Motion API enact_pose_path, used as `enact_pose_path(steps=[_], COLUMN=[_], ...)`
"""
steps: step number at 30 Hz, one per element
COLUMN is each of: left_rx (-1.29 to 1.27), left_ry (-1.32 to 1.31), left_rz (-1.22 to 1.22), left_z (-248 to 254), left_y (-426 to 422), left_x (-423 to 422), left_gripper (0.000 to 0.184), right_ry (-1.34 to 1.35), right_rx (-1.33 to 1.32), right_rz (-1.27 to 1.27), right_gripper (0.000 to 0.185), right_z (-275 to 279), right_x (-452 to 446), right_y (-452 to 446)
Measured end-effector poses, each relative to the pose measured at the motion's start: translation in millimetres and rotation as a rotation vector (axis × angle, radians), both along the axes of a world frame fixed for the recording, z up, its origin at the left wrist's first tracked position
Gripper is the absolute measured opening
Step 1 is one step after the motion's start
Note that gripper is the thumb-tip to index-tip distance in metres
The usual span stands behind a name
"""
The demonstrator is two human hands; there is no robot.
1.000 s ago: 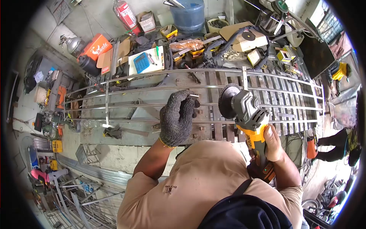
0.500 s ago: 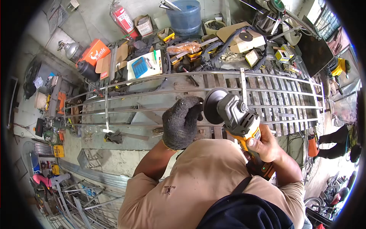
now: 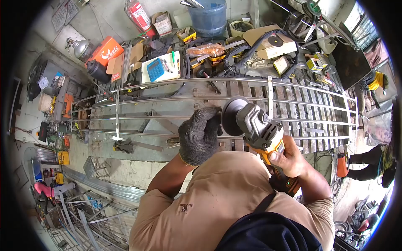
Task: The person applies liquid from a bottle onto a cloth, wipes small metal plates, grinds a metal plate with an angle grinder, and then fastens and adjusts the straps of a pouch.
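Note:
My left hand, in a dark grey knit glove, is closed near the middle of the metal frame. In the earliest view a small metal piece shows at its fingertips; now the fingers hide most of it. My bare right hand is wrapped round the yellow and black body of an angle grinder. The grinder's round disc stands right beside the gloved fingertips; whether they touch is unclear. Behind both hands, the long frame of thin rails lies across the workbench.
Along the bench's back are a blue calculator, an orange box, a cardboard box and a blue bucket. A fire extinguisher stands by the wall. Metal frames lie at lower left.
The grinder has moved left, up to the gloved fingers, and its disc now looks smooth and blurred. My left hand has turned and lowered slightly, hiding the small metal piece.

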State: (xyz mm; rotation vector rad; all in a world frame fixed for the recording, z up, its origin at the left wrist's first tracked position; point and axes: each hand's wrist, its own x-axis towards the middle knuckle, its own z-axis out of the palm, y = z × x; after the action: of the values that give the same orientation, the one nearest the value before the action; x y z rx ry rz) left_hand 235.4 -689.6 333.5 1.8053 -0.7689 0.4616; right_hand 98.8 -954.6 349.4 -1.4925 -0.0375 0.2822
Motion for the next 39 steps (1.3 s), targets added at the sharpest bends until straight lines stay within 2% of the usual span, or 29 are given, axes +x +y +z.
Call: enact_pose_path(steps=[4,7,10,13,17,19,22,25,28,31,35,39], left_rx=[0.024,0.051,0.055,0.132,0.224,0.248,0.267,0.117,0.082,0.052,-0.022,-0.116], left_ry=[0.106,0.000,-0.254,-0.403,-0.414,-0.418,-0.411,-0.387,-0.406,-0.323,0.015,0.284], left_rz=[-0.019,0.017,0.090,0.159,0.133,0.105,0.102,0.099,0.062,0.070,-0.020,-0.105], left_z=[-4.9,2.5,-7.7,-17.0,-18.7,-19.7,-15.3,-18.3,-11.6,-11.5,-9.8,3.3], left_y=[10.6,14.0,15.0,17.3,20.7,21.3,20.7,16.5,16.4,13.9,5.9,5.1], left_x=[-0.9,-3.6,8.7,17.7,18.8,16.5,13.5,12.8,14.7,15.5,6.1,-2.0], left_gripper=[0.017,0.020,0.032,0.044,0.052,0.053,0.051,0.048,0.037,0.032,0.024,0.010], right_ry=[0.047,0.054,0.042,0.017,0.035,-0.045,0.001,0.063,0.111,0.047,-0.119,0.007], right_rx=[0.003,0.022,0.031,0.042,0.065,0.044,0.024,0.013,0.026,0.028,0.004,-0.002], right_rz=[0.018,-0.015,-0.016,0.009,0.046,0.038,0.073,0.069,0.040,0.035,-0.003,0.046], right_gripper=[0.068,0.070,0.071,0.069,0.062,0.062,0.062,0.064,0.066,0.068,0.065,0.059], right_z=[11.6,8.9,10.4,11.9,16.9,4.9,6.0,9.6,15.1,8.7,-5.4,10.4], right_x=[6.1,8.7,8.1,3.3,6.2,8.8,7.7,8.8,9.7,8.4,6.2,5.3], right_y=[-1.5,-2.7,-3.6,-3.4,1.0,2.9,-2.3,-3.2,-2.3,-2.9,2.1,-3.6])
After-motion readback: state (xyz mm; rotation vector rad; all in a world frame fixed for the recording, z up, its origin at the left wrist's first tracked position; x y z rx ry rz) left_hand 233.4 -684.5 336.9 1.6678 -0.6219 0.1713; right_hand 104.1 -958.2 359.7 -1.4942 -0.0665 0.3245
